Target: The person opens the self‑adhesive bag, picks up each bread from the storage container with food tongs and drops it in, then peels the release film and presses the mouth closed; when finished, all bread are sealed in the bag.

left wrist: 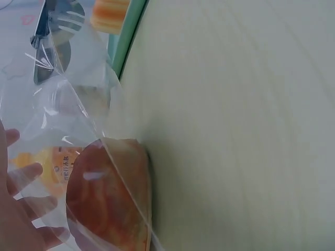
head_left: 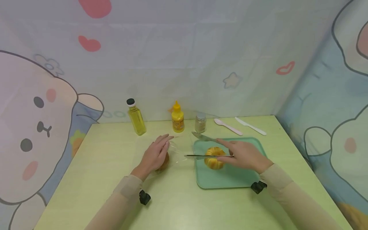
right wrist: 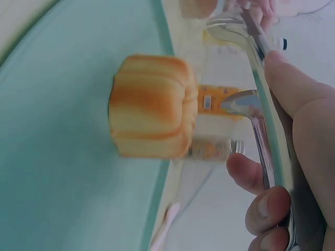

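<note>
My left hand (head_left: 155, 153) is over a brown bread piece (head_left: 164, 163) in a clear plastic bag (left wrist: 78, 104), left of the tray. Its fingers are extended and spread beside the plastic; part of the bread is hidden under the hand. My right hand (head_left: 244, 153) grips metal cutlery above a green tray (head_left: 230, 182): a knife (right wrist: 280, 120), a fork (right wrist: 227, 26) and a rounded, spoon-like piece (right wrist: 243, 102). Below the cutlery, a golden ridged bun (head_left: 214, 164) sits on the tray, apart from the right hand.
Along the back of the pale table (head_left: 172, 207) stand an oil bottle (head_left: 137, 121), a yellow squeeze bottle (head_left: 178, 121) and a small lidded jar (head_left: 200, 124). A pink spoon (head_left: 228, 126) and a white plastic knife (head_left: 250, 126) lie behind the tray. A patterned cloth (head_left: 172, 48) hangs behind.
</note>
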`<move>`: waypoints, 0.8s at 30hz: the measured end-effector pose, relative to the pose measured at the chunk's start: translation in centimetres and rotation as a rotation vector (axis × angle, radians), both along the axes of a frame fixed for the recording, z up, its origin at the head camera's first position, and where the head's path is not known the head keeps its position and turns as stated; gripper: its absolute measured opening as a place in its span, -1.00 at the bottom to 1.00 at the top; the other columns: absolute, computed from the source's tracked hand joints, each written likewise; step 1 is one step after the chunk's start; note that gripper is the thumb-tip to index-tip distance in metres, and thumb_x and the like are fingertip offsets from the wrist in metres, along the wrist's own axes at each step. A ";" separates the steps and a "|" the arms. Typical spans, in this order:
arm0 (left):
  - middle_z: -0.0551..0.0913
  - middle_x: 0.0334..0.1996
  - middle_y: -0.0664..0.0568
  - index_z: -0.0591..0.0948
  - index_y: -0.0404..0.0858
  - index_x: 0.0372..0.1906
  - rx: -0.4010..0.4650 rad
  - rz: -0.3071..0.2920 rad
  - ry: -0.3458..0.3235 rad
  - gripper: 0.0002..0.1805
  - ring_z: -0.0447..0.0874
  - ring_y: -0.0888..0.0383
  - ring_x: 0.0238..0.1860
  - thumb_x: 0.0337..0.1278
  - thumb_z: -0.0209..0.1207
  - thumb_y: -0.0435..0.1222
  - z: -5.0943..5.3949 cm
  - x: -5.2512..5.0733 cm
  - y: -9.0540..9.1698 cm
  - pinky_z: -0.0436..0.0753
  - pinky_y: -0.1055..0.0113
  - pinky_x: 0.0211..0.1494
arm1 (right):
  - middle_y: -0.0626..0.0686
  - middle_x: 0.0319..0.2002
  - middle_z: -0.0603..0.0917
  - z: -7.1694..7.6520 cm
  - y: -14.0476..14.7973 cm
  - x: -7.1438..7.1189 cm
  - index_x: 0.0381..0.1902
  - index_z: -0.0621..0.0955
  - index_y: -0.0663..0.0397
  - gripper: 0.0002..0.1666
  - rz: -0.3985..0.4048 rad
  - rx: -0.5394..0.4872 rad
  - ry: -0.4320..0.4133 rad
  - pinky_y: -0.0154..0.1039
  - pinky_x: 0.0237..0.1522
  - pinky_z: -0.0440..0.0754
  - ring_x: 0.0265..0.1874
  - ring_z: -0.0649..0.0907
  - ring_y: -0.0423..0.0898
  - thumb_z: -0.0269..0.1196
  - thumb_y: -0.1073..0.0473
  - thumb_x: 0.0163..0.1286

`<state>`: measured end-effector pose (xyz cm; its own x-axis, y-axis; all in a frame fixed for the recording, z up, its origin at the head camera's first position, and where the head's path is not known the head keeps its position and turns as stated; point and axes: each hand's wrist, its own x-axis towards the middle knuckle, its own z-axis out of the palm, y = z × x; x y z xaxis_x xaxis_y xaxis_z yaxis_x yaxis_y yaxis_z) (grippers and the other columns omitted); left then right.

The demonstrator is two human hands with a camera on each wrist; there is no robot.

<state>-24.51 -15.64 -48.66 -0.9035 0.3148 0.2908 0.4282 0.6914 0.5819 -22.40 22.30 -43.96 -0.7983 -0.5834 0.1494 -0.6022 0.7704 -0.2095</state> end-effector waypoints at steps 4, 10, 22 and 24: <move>0.45 0.51 -0.11 0.54 -0.06 0.48 0.002 -0.010 -0.002 -0.51 0.34 -0.13 0.56 0.75 -0.19 -0.06 -0.1 0.1 0.0 0.26 -0.38 0.52 | -0.30 -0.57 0.42 0.0 1.5 0.3 0.55 0.45 -0.12 -0.13 -0.004 -0.017 0.027 -0.35 -0.57 0.36 -0.66 0.35 -0.35 0.35 -0.32 0.42; 0.44 0.52 -0.10 0.54 -0.05 0.48 0.014 -0.034 -0.008 -0.52 0.31 -0.15 0.58 0.75 -0.19 -0.06 -0.5 0.2 0.0 0.28 -0.31 0.55 | -0.31 -0.53 0.44 -0.3 3.5 1.1 0.54 0.46 -0.13 -0.14 -0.038 -0.012 0.008 -0.35 -0.56 0.37 -0.63 0.36 -0.35 0.36 -0.33 0.41; 0.42 0.53 -0.10 0.53 -0.05 0.48 0.015 -0.050 -0.017 -0.53 0.26 -0.15 0.60 0.74 -0.17 -0.09 -0.8 0.3 0.0 0.22 -0.36 0.55 | -0.32 -0.48 0.44 -1.3 6.6 2.9 0.55 0.45 -0.16 -0.17 -0.072 -0.030 -0.072 -0.35 -0.57 0.34 -0.64 0.32 -0.38 0.29 -0.37 0.46; 0.42 0.53 -0.10 0.53 -0.06 0.48 0.011 -0.050 -0.019 -0.53 0.26 -0.16 0.60 0.75 -0.17 -0.09 -0.8 0.4 0.0 0.21 -0.37 0.55 | -0.33 -0.47 0.45 -1.5 6.9 3.2 0.55 0.45 -0.16 -0.17 -0.074 -0.036 -0.084 -0.36 -0.57 0.34 -0.63 0.33 -0.39 0.29 -0.35 0.46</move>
